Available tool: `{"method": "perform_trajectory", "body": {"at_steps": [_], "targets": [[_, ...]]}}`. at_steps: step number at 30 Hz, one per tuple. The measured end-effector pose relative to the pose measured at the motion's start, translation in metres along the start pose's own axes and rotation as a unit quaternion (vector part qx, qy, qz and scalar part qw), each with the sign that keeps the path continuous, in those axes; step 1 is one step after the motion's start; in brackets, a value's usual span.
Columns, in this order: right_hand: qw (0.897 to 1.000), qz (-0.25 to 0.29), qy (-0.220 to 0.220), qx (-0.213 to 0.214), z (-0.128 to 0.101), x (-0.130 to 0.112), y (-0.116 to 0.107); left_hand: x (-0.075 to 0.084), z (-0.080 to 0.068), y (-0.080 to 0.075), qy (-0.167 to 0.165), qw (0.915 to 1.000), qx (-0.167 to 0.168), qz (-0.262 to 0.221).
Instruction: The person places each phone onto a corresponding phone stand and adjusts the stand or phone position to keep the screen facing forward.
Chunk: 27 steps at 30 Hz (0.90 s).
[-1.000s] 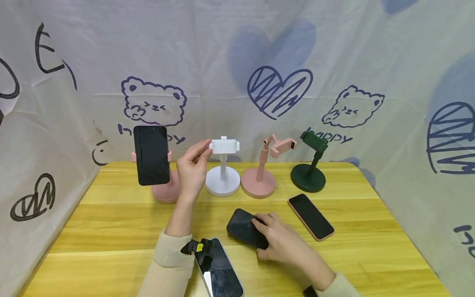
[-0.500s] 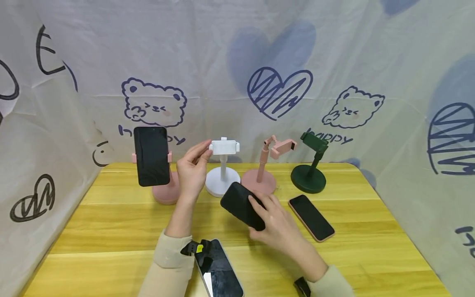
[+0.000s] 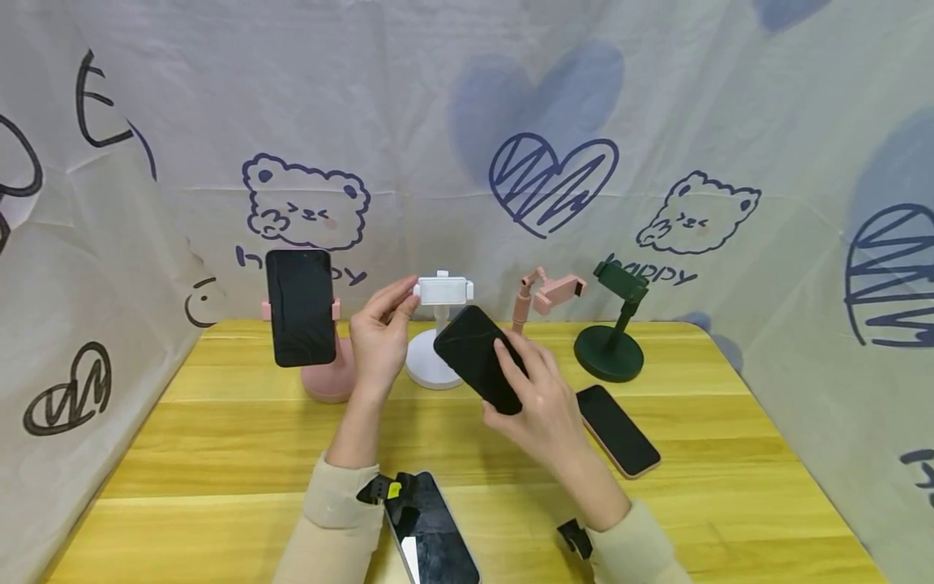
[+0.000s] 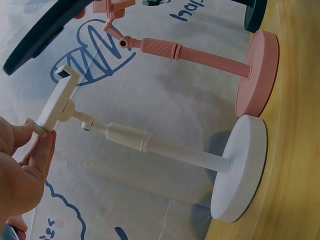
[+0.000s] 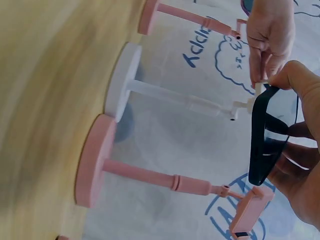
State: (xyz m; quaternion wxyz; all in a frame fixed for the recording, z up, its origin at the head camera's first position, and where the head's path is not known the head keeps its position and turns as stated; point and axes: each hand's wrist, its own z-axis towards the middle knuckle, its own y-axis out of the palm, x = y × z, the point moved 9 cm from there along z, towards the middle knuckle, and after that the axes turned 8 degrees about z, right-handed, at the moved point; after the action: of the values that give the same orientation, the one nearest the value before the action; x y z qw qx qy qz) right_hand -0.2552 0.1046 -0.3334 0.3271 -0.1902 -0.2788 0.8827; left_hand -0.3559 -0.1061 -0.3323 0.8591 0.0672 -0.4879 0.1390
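My left hand (image 3: 405, 302) pinches the left end of the clamp on the white phone stand (image 3: 442, 290); the left wrist view shows its fingertips (image 4: 39, 140) on the clamp's tab (image 4: 56, 104). My right hand (image 3: 511, 380) grips a black phone (image 3: 476, 355) and holds it tilted in the air, just in front of the white stand's post. In the right wrist view the black phone (image 5: 266, 136) appears edge-on close to the white clamp, with my left hand (image 5: 270, 31) behind it.
A pink stand (image 3: 327, 381) at the left carries an upright black phone (image 3: 300, 307). An empty pink stand (image 3: 553, 290) and a dark green stand (image 3: 610, 347) are to the right. A pink-cased phone (image 3: 619, 430) and another phone (image 3: 432, 531) lie on the yellow table (image 3: 219, 454).
My right hand picked the black phone up off the table and carried it up and back toward the white stand. My left hand stayed on the white clamp.
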Motion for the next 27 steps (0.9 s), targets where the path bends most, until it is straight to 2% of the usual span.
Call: {"method": "perform_trajectory", "body": {"at_steps": [4,10,21,27], "targets": [[1.000,0.001,0.008,0.015,0.010,-0.001,-0.002,0.000,0.000,0.000,-0.003,1.0000,0.000,0.003],[0.999,0.000,-0.004,0.046,0.024,-0.004,-0.004,0.001,-0.001,0.000,-0.002,1.0000,0.002,0.000],[0.998,-0.002,-0.005,0.055,0.038,-0.004,-0.003,0.000,-0.001,0.000,-0.011,0.9999,0.000,0.013],[0.998,0.002,-0.003,0.057,0.039,-0.002,-0.003,0.006,-0.001,0.000,0.007,0.9999,-0.004,0.011]]}}
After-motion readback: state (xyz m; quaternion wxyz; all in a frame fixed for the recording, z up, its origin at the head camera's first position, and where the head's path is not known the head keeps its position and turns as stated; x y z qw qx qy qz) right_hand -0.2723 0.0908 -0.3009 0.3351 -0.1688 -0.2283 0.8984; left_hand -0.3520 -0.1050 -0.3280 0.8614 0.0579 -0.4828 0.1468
